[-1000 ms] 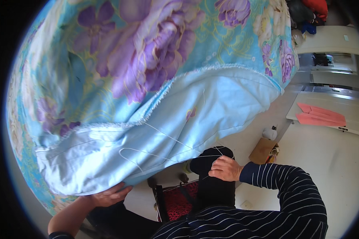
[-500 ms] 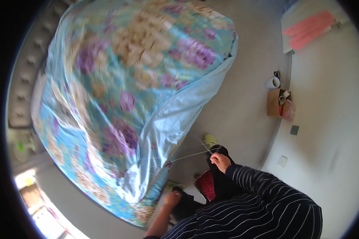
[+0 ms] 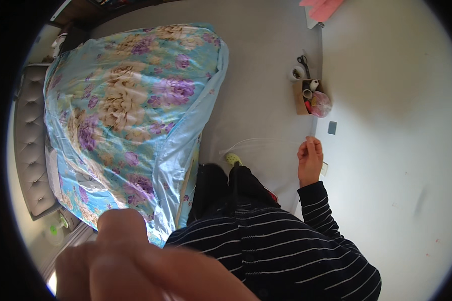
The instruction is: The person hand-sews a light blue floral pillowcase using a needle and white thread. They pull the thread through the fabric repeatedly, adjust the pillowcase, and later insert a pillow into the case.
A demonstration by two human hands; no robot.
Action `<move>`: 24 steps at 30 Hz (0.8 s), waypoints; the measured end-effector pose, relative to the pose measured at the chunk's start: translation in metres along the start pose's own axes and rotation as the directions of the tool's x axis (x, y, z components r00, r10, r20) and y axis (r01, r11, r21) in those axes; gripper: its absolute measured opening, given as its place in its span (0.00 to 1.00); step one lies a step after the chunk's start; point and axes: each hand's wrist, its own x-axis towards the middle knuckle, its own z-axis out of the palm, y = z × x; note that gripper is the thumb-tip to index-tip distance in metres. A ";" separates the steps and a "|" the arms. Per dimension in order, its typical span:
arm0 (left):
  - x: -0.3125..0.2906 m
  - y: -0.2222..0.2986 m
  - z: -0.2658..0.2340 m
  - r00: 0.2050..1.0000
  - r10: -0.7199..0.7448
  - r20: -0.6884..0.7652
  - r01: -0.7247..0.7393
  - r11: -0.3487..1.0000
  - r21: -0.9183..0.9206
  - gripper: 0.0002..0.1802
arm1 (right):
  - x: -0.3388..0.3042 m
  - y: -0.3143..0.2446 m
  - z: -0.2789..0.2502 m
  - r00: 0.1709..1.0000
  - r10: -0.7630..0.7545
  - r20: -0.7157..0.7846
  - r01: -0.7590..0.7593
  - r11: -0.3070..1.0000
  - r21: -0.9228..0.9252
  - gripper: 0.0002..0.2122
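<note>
My right hand (image 3: 310,159) is raised at the right, its thumb and fingers pinched together on a thin white thread (image 3: 258,139). The thread runs left in a loose, faint curve above the floor, near my yellow-green clog (image 3: 232,158). Very close to the camera at the lower left is my left hand (image 3: 118,256), large and blurred. Its fingers look bent and closed, and what they hold, if anything, is hidden. Behind it lies a shiny blue floral quilt (image 3: 123,100) with beige and purple flowers, spread over a bed, its plain light-blue edge (image 3: 172,160) folded and rumpled toward me.
A tufted grey headboard (image 3: 34,145) stands at the left. By the white wall (image 3: 386,165) sits a cardboard box (image 3: 301,100) of rolls and bags, with black-handled scissors (image 3: 303,61) and a white roll (image 3: 296,73) beside it. Grey floor (image 3: 258,75) runs between bed and wall.
My right hand has moved up and right with the thread. My left hand has risen from beside the bed toward the camera. My body has straightened and the view has shifted.
</note>
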 end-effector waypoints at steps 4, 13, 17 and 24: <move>0.042 -0.017 -0.040 0.993 -0.036 0.114 0.046 0.995 -0.085 0.11 | 0.023 -0.048 0.023 0.993 -0.039 -0.111 0.045 0.998 0.045 0.03; 0.111 -0.084 -0.183 0.920 -0.354 -0.168 0.391 0.861 0.325 0.24 | 0.124 -0.162 0.171 0.906 -0.315 0.282 0.363 0.922 -0.136 0.04; 0.170 -0.165 -0.248 0.834 -0.544 -0.097 0.518 0.710 0.477 0.30 | 0.173 -0.211 0.261 0.761 -0.163 0.628 0.335 0.928 -0.165 0.06; 0.247 -0.155 -0.371 0.744 -0.666 -0.052 0.664 0.746 -0.057 0.15 | 0.341 -0.313 0.297 0.729 -0.093 0.678 -0.151 0.945 0.291 0.03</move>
